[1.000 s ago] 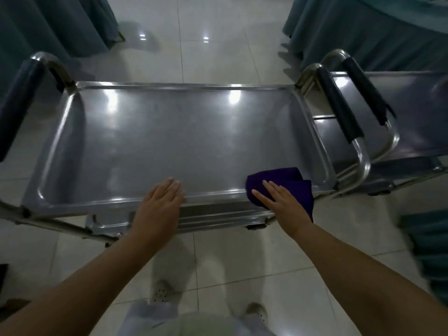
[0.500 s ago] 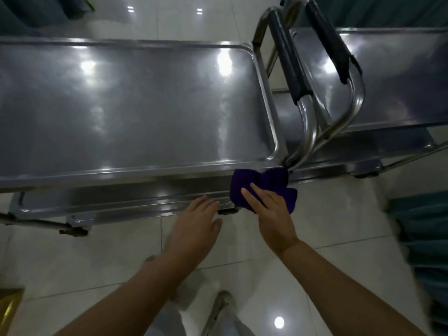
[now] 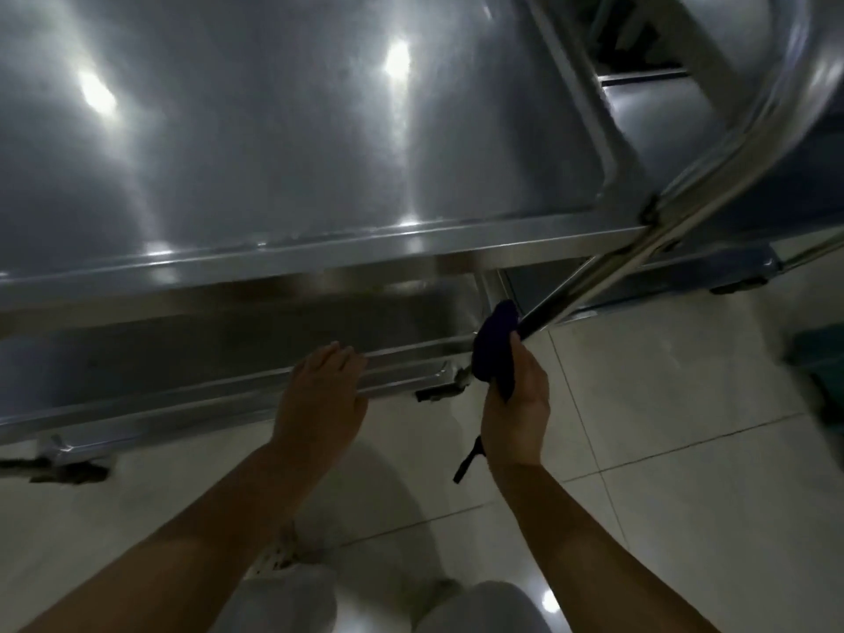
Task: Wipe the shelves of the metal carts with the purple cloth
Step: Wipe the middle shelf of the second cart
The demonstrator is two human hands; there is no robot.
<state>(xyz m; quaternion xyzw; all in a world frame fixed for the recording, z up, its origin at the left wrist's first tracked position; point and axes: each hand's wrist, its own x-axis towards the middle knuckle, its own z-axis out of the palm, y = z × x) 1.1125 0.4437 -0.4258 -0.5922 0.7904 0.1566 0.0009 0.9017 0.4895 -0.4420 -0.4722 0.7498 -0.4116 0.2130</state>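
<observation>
The metal cart's top shelf (image 3: 297,143) fills the upper view, shiny and bare. Below its front rim shows a lower shelf (image 3: 255,340). My right hand (image 3: 516,404) grips the bunched purple cloth (image 3: 493,354) at the lower shelf's right front corner, against the cart's slanting leg tube (image 3: 589,285). My left hand (image 3: 324,395) rests with straight fingers on the lower shelf's front rim, left of the cloth.
A second metal cart (image 3: 685,107) stands close on the right, its curved handle tube (image 3: 785,116) beside the first cart's corner. Pale floor tiles (image 3: 662,427) spread below. Something teal (image 3: 822,372) lies at the right edge. My legs show at the bottom.
The view has dropped closer to the cart. My right hand carried the cloth down from the top shelf's rim to the lower shelf's corner; my left hand moved onto the lower shelf's rim.
</observation>
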